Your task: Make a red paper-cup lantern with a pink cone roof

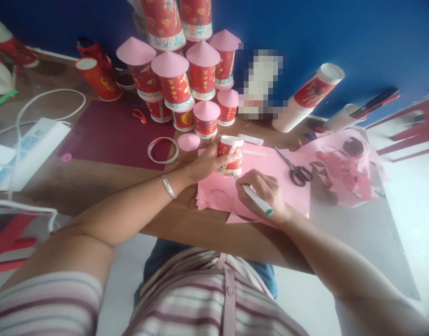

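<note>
A person sits at a brown table, seen from beside them; on this clock, the red paper cup is the centre, twelve points to the blue wall and six to the person. The left hand comes in from about eight o'clock, fingers curled around the cup's side. At four o'clock, the right hand has its fingers closed on a white, green-ended marker, tip at the cup's pale lower band; whether it touches, I cannot tell. Pink paper lies beneath; scissors rest on it just past three. Towards eleven stand red cups with pink cone tops, their lower bands patterned.

The step in hand looks like drawing on the band. The next move seems to call for a steady cup, turned a little to bring fresh band under the tip.
</note>
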A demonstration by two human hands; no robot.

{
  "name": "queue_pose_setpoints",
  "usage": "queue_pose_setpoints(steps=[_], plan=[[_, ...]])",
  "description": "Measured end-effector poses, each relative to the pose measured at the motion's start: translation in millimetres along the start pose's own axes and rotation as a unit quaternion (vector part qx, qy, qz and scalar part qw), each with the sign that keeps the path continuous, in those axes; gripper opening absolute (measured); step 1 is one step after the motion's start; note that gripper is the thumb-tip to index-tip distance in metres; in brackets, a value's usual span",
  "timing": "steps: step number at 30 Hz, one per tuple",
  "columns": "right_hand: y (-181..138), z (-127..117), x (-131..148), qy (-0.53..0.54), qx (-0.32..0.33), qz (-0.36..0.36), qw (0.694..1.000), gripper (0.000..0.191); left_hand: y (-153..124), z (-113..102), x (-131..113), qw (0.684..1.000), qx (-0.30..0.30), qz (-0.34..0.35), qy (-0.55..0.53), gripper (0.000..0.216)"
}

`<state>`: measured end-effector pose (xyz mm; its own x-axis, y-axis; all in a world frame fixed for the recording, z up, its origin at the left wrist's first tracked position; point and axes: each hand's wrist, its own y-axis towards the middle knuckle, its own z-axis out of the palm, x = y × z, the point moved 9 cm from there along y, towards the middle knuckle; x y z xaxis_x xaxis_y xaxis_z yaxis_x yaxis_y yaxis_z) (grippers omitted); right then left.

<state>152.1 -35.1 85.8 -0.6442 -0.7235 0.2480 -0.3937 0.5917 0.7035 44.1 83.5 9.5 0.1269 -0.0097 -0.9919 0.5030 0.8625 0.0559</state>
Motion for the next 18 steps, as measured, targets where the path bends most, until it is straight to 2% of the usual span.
queue_pose_setpoints(steps=[18], plan=[[1.9, -0.9, 0.2, -0.024, 0.007, 0.004, 1.000, 0.016, 0.1, 1.6, -1.1, 1.000, 0.011, 0.000, 0.010, 0.050]])
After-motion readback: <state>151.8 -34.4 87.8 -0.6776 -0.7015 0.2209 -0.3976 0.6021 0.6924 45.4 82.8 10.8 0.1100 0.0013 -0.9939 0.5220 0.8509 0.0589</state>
